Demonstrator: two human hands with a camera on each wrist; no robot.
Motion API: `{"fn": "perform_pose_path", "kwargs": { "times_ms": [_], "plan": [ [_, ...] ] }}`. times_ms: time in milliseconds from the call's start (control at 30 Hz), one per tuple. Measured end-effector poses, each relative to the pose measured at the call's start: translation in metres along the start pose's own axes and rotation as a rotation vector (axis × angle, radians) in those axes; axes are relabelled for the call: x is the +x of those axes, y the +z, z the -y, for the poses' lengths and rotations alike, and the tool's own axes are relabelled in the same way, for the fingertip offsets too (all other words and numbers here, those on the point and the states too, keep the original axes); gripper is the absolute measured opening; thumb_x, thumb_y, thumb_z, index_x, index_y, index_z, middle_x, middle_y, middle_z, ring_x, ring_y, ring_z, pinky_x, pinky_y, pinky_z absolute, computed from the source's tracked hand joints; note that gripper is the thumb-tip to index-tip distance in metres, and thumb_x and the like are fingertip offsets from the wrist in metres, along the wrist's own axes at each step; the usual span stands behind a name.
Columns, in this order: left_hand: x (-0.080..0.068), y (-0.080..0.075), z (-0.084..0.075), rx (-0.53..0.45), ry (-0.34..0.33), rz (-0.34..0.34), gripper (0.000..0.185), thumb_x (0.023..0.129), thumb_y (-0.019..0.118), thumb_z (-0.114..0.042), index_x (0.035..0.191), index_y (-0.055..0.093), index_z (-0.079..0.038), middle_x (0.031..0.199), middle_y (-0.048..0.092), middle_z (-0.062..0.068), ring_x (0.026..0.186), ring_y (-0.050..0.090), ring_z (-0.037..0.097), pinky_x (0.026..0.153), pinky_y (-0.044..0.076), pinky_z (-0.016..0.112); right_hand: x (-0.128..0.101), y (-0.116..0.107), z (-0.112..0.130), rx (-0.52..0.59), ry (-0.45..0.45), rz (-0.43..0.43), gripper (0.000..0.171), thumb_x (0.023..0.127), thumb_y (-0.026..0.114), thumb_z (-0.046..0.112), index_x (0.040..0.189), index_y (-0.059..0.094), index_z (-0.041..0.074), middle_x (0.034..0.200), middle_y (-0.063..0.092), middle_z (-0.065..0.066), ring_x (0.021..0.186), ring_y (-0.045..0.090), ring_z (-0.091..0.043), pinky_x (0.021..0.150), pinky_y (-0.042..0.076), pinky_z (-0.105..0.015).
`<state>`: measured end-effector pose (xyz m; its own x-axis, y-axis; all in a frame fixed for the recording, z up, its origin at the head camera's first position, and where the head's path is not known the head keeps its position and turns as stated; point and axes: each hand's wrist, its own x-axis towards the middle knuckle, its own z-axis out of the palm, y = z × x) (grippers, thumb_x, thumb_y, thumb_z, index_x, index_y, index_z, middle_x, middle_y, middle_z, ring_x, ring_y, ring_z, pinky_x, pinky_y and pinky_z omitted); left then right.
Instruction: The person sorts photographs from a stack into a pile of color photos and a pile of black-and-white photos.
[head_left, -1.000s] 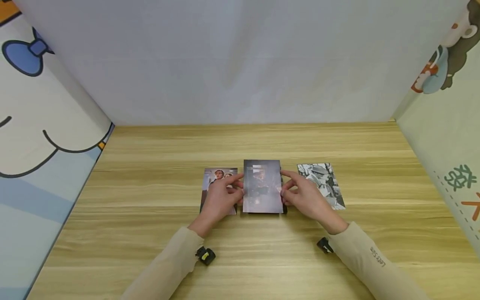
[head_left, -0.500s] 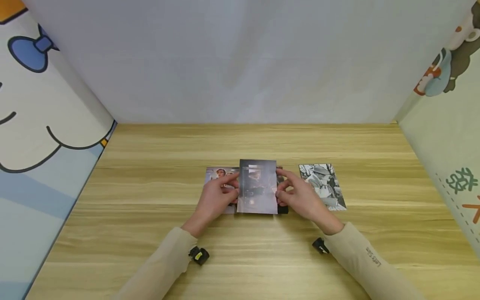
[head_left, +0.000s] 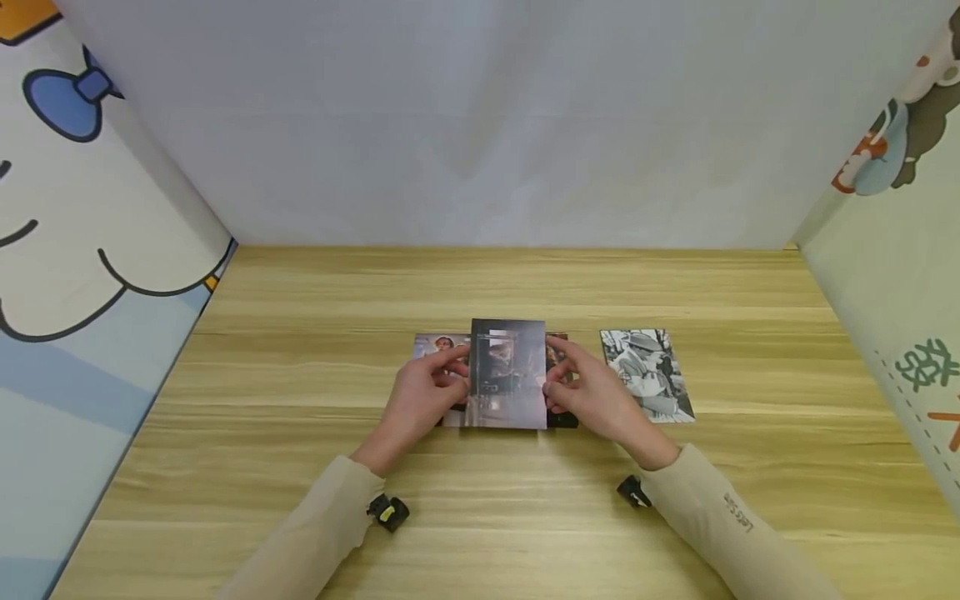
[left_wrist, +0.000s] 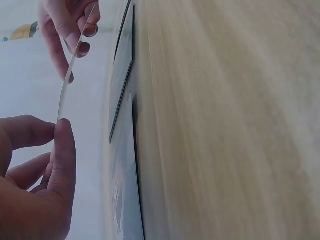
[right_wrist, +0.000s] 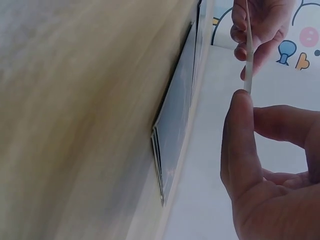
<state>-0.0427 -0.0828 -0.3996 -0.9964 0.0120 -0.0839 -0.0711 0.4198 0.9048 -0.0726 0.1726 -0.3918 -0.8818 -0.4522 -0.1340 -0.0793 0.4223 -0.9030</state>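
Both hands are on one dark photo card — the left hand pinches its left edge and the right hand pinches its right edge, fingers and thumbs closed on the card. The wrist views show it edge-on, lifted clear of the wooden table and of the cards lying flat beneath it.

Taking that dark card as the landmark: just to its left, partly under the left hand, a colour photo lies flat on the table. Peeking out from behind its right edge is a small stack of cards, also flat. Further right, well apart from it, sits a black-and-white photo — nobody is touching that one. Behind the card stands a plain white wall, with cartoon-printed panels to either side.
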Motion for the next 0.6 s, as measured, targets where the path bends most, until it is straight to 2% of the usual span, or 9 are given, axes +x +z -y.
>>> {"fn": "perform_pose_path", "kwargs": {
  "times_ms": [300,600],
  "plan": [
    [-0.004,-0.005,0.001,-0.051,0.001,-0.01,0.049,0.09,0.068,0.004,0.138,0.063,0.003,0.1,0.073,0.013,0.078,0.071,0.014,0.069,0.061,0.029,0.001,0.007,0.005,-0.003,-0.02,0.001,0.071,0.096,0.063,0.0,0.159,0.031,-0.002,0.099,0.067,-0.014,0.077,0.071,-0.022,0.071,0.063,-0.034],
    [-0.005,-0.011,0.003,-0.025,-0.003,-0.009,0.047,0.093,0.068,0.004,0.14,0.063,0.002,0.1,0.069,0.013,0.079,0.071,0.017,0.072,0.062,0.037,0.004,0.014,0.008,-0.007,-0.032,-0.012,0.071,0.095,0.062,-0.001,0.159,0.033,-0.001,0.1,0.067,-0.014,0.075,0.071,-0.019,0.069,0.063,-0.034]
  ]
}}
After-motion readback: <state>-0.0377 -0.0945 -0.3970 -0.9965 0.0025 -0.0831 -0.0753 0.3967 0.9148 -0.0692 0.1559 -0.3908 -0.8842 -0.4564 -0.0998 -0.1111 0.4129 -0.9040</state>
